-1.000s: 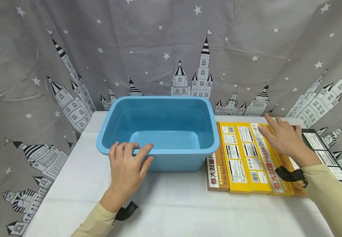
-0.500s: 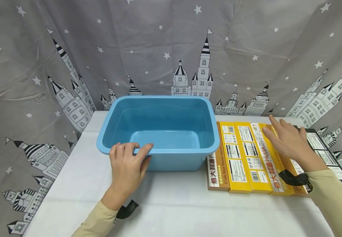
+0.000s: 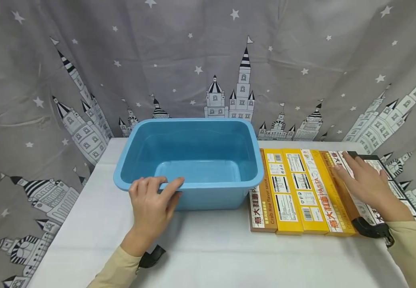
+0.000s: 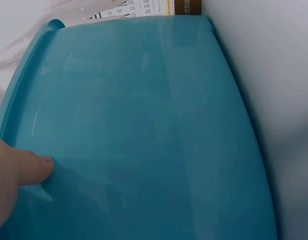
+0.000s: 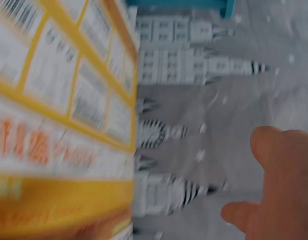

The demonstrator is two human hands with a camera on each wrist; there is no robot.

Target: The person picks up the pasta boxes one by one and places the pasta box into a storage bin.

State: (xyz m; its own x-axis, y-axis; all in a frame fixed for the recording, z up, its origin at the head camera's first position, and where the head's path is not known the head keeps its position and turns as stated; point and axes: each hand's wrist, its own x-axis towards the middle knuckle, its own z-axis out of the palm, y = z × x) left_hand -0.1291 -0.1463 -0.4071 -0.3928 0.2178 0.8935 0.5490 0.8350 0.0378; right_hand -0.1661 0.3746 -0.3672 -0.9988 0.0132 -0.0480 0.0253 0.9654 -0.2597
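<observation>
A blue plastic basin stands on the table with nothing inside. My left hand grips its front rim, fingers over the edge and thumb outside; in the left wrist view the thumb lies against the outer wall. Right of the basin, several yellow and brown pasta boxes stand packed side by side in a row. Over the right part of this row is my right hand, fingers spread and holding nothing. Whether it touches a box cannot be told.
Black-edged boxes with white labels continue the row at the far right, partly behind my right arm. A white cloth covers the table. Behind hangs a grey curtain with castles and stars.
My right hand has moved right along the row of boxes and slightly lower. The left hand keeps its grip on the basin rim. The head view has shifted a little.
</observation>
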